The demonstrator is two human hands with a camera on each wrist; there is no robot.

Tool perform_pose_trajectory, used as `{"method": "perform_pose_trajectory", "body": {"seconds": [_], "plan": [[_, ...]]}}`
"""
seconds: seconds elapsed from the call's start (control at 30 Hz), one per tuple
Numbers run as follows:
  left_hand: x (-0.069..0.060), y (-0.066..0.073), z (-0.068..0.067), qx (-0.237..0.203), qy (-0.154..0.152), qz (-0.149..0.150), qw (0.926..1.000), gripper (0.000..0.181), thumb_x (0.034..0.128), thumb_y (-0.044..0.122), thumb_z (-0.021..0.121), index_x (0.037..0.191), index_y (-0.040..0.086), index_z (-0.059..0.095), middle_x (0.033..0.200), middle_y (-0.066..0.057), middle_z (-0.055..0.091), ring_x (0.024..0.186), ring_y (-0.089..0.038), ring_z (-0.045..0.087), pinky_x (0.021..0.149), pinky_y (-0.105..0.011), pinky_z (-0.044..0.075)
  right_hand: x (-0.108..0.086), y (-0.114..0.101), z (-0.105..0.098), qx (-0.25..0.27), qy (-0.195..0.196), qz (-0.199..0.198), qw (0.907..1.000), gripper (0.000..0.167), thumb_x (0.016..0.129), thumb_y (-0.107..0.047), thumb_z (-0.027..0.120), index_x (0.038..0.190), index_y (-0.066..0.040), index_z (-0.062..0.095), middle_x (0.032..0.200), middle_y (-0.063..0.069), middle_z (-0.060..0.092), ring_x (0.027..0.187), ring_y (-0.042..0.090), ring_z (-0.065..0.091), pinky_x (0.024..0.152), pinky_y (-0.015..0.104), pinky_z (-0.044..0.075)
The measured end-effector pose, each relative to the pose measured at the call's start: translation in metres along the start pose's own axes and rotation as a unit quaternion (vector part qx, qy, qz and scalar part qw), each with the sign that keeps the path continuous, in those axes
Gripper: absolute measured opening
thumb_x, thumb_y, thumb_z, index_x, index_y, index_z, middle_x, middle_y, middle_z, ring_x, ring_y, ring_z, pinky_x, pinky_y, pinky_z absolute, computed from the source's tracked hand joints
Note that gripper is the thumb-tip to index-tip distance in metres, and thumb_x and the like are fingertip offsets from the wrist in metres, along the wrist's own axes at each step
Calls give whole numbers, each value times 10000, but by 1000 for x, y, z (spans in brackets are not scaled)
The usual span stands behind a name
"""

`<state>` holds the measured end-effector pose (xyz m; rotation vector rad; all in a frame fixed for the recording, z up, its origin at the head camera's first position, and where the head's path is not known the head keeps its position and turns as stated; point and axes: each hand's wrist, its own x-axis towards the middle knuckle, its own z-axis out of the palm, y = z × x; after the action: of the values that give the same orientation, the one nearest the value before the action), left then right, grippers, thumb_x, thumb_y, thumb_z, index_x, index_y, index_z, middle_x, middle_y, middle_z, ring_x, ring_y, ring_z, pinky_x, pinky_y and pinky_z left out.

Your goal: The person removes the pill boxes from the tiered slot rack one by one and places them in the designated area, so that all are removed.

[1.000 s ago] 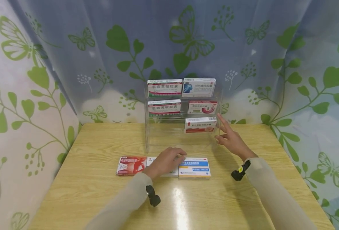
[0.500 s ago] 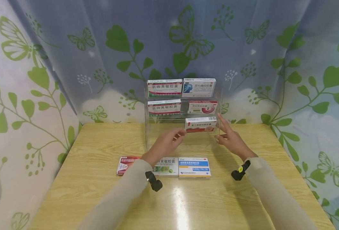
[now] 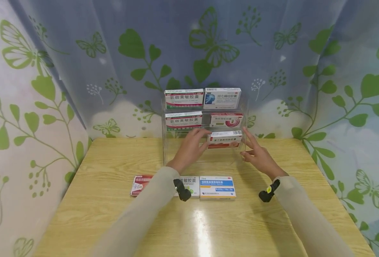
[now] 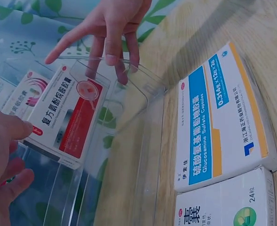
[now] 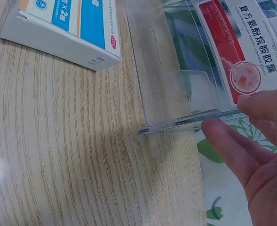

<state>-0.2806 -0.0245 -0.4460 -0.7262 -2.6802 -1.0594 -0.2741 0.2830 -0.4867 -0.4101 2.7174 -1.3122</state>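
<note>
A clear tiered display stand holds several medicine boxes. My left hand is at the left end of the red-and-white medicine box on a lower tier. In the left wrist view, a fingertip touches a corner of that box; the other fingers lie below, with no clear grip. My right hand is at the stand's right side, fingers extended. The right wrist view shows its fingertips against the side panel, one near the box's end.
On the wooden table, a red box, a white-green box and a blue-white box lie in a row before the stand. Upper tiers hold two white-red boxes, a white-blue box and another red-white box. Patterned curtain hangs behind.
My left hand has risen from above the row of table boxes to the left end of the red-and-white box on the stand. My right hand has stayed at the stand's side.
</note>
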Motion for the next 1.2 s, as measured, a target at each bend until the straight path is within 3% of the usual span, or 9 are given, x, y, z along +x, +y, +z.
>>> {"method": "perform_pose_trajectory", "body": {"seconds": [0.2, 0.43, 0.57, 0.77, 1.2], "plan": [[2, -4, 4, -208, -76, -193, 9996, 375, 1105, 222, 674, 1469, 132, 655, 1476, -69, 645, 1391, -273, 599, 1199, -455, 513, 1, 0, 1, 17, -17, -30, 10000, 1065, 1089, -9, 629, 1708, -555, -44, 1750, 273, 291, 1236, 524, 705, 943, 541, 659], [10, -2, 10, -350, 246, -17, 9991, 361, 1091, 208, 696, 1423, 65, 682, 1321, -93, 670, 1131, -240, 695, 1001, -387, 619, 1, -1, 1, -41, 51, -79, 9999, 1065, 1084, -4, 635, 1713, -548, -29, 1735, 304, 301, 1225, 514, 716, 943, 567, 655], [9, -3, 11, -434, 384, 111, 9983, 345, 1094, 199, 690, 1412, 66, 693, 1279, -90, 647, 1086, -222, 689, 965, -358, 633, 1, -1, 2, 14, 19, -61, 10000, 1063, 1084, -12, 639, 1713, -548, -29, 1732, 311, 302, 1238, 524, 707, 943, 559, 657], [5, -5, -1, -601, 587, 287, 9961, 340, 1079, 185, 713, 1404, 86, 703, 1298, -79, 657, 1197, -218, 676, 987, -336, 632, 1, 1, 2, 48, 32, -33, 10000, 1058, 1086, -17, 639, 1715, -547, -27, 1731, 323, 296, 1239, 527, 705, 928, 530, 667], [-13, -9, -30, -1023, 693, 115, 9923, 314, 1067, 183, 731, 1364, 83, 727, 1347, -88, 670, 1171, -218, 684, 976, -296, 642, -2, 1, 0, 14, -10, -71, 10000, 1050, 1088, -17, 636, 1724, -520, -31, 1747, 271, 312, 1243, 534, 701, 926, 521, 668]]}}
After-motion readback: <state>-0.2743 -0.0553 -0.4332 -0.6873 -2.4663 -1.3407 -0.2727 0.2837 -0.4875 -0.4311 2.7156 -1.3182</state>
